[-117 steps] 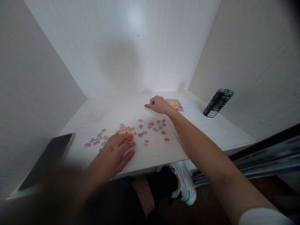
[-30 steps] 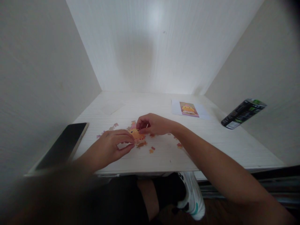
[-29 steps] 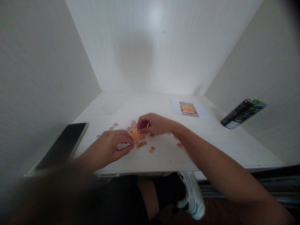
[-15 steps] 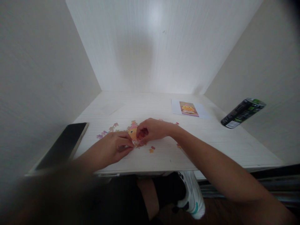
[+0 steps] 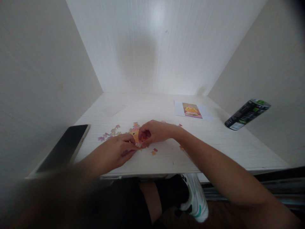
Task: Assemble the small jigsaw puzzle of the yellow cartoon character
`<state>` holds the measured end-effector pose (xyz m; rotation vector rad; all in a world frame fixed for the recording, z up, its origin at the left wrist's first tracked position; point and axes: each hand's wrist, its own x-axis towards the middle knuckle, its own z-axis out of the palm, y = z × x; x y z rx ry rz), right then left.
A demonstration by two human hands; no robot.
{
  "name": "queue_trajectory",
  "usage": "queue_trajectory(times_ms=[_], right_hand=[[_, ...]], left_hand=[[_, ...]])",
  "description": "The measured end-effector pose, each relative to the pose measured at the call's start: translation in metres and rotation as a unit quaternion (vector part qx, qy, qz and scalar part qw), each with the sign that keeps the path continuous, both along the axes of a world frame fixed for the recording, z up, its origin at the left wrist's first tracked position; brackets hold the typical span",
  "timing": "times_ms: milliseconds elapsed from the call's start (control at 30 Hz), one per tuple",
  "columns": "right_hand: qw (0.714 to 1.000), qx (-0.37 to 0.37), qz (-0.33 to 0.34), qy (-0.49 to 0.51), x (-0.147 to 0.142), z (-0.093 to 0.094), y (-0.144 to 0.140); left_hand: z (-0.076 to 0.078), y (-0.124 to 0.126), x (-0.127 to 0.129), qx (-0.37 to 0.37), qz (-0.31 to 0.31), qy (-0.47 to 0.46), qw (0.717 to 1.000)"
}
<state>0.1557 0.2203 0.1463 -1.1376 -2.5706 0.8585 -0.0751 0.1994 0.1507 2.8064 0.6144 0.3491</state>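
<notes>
A partly joined jigsaw puzzle with a yellow, pink-topped figure lies flat on the white table. My left hand is closed at its lower left edge, thumb and fingertips pinched on a puzzle piece there. From the right, my right hand curls over the puzzle, its fingers closed on a piece at the lower right part. The fingers cover much of that side, so the pieces under them are mostly hidden. Both hands' fingertips are close together.
Loose pieces lie left of the puzzle, and an orange piece lies nearer the table edge. A picture card rests on white paper at the back right. A black can stands right; a dark phone lies left.
The fingertips of my left hand have shifted slightly right along the puzzle's lower edge, closer to my right hand. My right hand has hardly moved.
</notes>
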Motion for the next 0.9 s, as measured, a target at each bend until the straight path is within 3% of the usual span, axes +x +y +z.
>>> queue_trajectory(times_ms=[567,900], right_hand=[[1.0,-0.007,-0.01,-0.009,-0.001,0.004,-0.003],[1.0,-0.024,-0.015,-0.008,0.0,0.003,-0.002]], left_hand=[[0.0,0.002,-0.002,-0.027,-0.028,-0.016,0.999],[0.0,0.014,-0.023,-0.033,0.1,0.001,0.994]])
